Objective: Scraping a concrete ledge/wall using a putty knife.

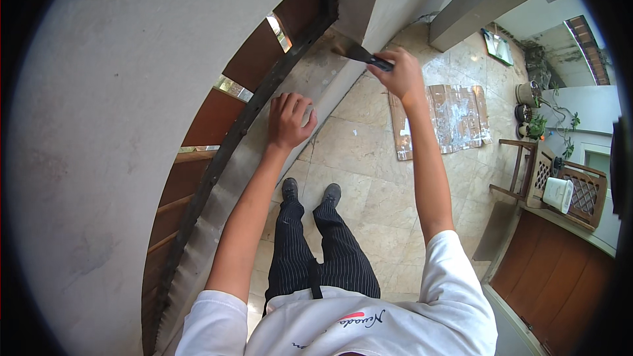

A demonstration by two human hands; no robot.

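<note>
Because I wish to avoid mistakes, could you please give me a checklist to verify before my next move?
1. Dark-handled tool held in the right grip: ok.
2. Left grip free of any tool: ok.
3. Tool's tip touching the grey ledge: cannot tell, blurred.
4. Both shoes clear of the cardboard: ok.
5. Cardboard lying directly below the tool: not ok, it lies to the right.
</note>
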